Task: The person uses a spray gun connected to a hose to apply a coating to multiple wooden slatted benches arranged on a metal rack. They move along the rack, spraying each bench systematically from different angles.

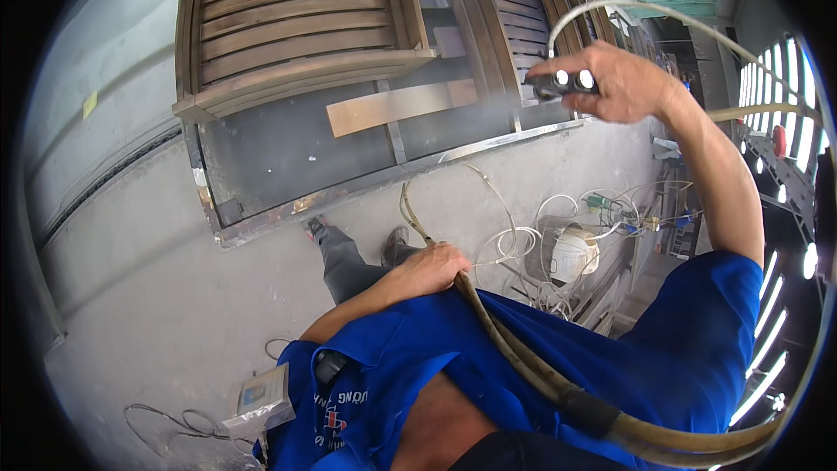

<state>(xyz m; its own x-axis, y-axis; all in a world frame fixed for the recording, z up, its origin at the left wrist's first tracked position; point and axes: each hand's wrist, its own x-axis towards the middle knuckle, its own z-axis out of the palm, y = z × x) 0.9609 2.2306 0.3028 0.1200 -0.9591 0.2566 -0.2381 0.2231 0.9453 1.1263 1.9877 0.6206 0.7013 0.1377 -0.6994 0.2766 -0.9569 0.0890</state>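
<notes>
My right hand (623, 80) is raised and closed around a spray gun (562, 83) with two round silver knobs, pointed left at brown slatted wooden chair frames (296, 26) that rest on a metal-framed platform (366, 179). A faint mist hangs in front of the gun. My left hand (429, 269) grips a thick tan hose (523, 358) that runs down past my blue shirt. A thinner hose (663, 13) loops from the gun over my right arm.
A loose wooden board (401, 106) lies on the platform. On the grey concrete floor are a white bucket (571, 255), tangled tubing (514, 244) and a plastic-wrapped box (261, 399). More chair frames (523, 9) stand further along. Bright windows are at right.
</notes>
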